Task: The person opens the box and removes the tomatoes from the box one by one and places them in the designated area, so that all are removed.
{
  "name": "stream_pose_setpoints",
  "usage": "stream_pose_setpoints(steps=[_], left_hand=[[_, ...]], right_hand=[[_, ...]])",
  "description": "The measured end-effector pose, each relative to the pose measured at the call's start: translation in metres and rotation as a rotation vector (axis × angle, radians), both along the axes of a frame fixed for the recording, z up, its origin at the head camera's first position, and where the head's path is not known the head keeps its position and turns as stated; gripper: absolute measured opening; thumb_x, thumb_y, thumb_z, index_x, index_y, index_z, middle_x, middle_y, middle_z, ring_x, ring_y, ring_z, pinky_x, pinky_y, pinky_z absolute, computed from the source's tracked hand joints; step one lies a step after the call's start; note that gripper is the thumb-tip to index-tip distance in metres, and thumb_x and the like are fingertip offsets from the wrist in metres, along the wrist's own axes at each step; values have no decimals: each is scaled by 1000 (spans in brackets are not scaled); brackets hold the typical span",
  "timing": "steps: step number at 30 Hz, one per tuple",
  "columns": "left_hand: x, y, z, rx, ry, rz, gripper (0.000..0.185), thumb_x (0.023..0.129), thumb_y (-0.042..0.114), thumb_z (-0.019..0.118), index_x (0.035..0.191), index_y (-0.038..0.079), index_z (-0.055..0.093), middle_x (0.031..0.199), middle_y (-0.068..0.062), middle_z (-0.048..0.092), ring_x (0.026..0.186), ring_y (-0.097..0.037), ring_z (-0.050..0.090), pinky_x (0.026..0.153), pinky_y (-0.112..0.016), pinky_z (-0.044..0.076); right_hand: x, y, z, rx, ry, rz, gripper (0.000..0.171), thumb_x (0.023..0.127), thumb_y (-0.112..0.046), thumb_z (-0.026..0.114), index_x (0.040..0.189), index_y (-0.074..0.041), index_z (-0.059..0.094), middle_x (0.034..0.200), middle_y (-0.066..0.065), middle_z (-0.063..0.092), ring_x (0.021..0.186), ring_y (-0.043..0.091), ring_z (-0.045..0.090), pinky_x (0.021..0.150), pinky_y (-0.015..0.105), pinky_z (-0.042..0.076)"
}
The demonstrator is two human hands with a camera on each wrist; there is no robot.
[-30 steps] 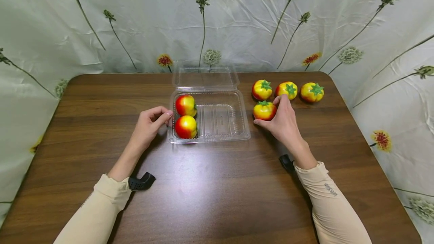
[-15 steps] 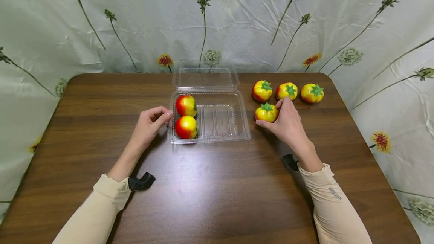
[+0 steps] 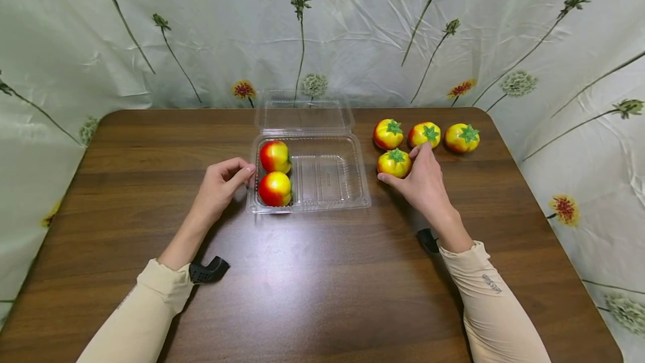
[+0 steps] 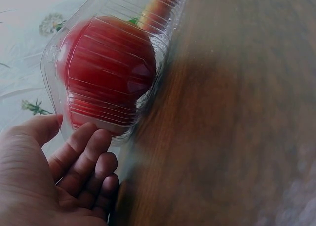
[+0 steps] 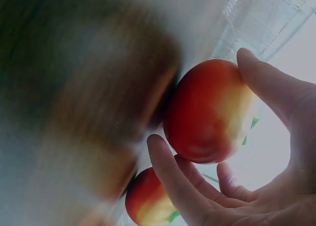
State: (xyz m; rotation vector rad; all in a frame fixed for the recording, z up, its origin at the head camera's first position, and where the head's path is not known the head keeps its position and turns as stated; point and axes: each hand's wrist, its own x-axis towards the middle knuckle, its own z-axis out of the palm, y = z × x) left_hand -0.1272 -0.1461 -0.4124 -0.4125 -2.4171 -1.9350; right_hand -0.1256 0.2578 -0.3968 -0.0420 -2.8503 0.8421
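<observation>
Only right wrist view shows right hand [image 5: 256, 152] fingers cupping tomato [image 5: 207, 112].

We see bright, even light from overhead, with a pale glare patch on the tabletop [image 3: 297, 251] and soft shadows beneath the sleeves. The head view bows at its edges. Both wrist views are dimmer, and the right one smears the wood into blur.

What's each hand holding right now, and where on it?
The right hand grips the nearest loose tomato by its sides, thumb opposite fingers. The left hand holds nothing; its fingers touch the clear container's left wall.
</observation>
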Motion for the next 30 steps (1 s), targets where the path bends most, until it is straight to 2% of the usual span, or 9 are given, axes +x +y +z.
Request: stream_pose_setpoints(steps=[9, 13, 22, 30], left_hand=[[0, -1, 0, 0, 1, 0, 18, 97, 7, 61, 86, -8, 64, 78, -27, 56, 72, -36, 48, 63, -25, 42], [0, -1, -1, -5, 5, 1, 18, 97, 7, 62, 86, -7, 64, 77, -23, 57, 72, -35, 48, 62, -24, 42], [-1, -1, 0, 2, 0, 3, 19, 97, 7, 61, 86, -8, 64, 76, -23, 57, 72, -37, 48, 62, -26, 43], [-1, 0, 0, -7, 17, 4, 20, 97, 7, 61, 84, -8, 63, 76, -26, 56, 71, -36, 48, 63, -21, 42]], right_hand=[[1, 0, 3, 30, -18, 10, 83, 69, -44, 89, 119, 1, 39, 107, 18, 47, 95, 35, 51, 84, 49, 44], [3, -1, 7, 42, 10, 5, 86, 69, -45, 89, 122, 2, 39, 113, 19, 47, 98, 36, 51, 86, 50, 44], [6, -7, 15, 24, 87, 33, 87, 72, -39, 88, 132, 2, 40, 128, 21, 46, 117, 37, 48, 102, 52, 40], [5, -12, 15, 1, 126, 78, 78, 76, -33, 86, 132, 1, 44, 128, 21, 48, 116, 36, 48, 101, 52, 39]])
